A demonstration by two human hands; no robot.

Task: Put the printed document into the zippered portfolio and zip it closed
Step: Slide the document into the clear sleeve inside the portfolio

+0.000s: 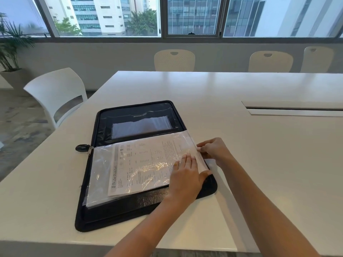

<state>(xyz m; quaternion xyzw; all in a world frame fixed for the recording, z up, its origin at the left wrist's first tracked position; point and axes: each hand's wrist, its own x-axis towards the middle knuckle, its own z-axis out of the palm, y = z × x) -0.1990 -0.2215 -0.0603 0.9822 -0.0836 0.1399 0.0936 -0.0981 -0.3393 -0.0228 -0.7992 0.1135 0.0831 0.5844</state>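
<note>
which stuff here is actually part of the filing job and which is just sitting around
Part of the job:
printed document
clear sleeve
zippered portfolio
zipper pull
left hand
right hand

Just lying about:
white chairs
potted plant
table cable slot

The black zippered portfolio (137,164) lies unzipped and spread flat; the printed document (143,164) sits in its clear sleeve (100,175), on the near half.

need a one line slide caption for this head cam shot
Both hands, left hand and right hand, slide a printed document into a clear sleeve of the open portfolio.
</note>
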